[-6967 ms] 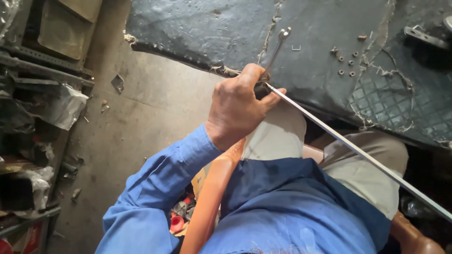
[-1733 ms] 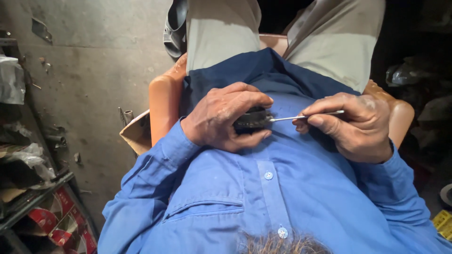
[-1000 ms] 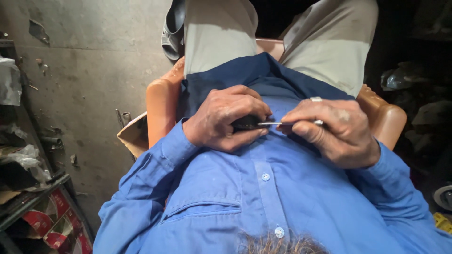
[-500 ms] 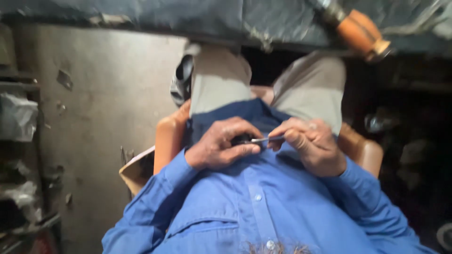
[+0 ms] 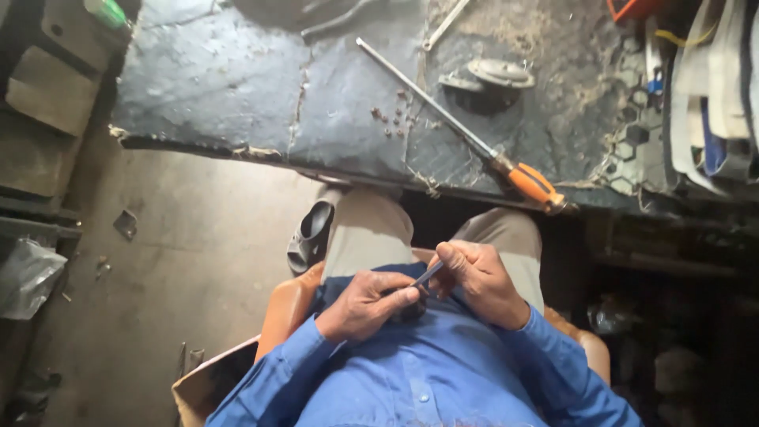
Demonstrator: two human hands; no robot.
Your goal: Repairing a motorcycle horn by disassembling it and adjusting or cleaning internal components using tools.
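Pinched between right hand (image 5: 478, 281) fingertips and braced in the closed left hand (image 5: 368, 304), a thin metal rod (image 5: 428, 274) is held just below the workbench (image 5: 237, 87) edge; a loose pinch could drop it.

Head camera, steeply downward, close

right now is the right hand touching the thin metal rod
Touching: the head view shows the right hand pinching the thin metal rod at its upper end.
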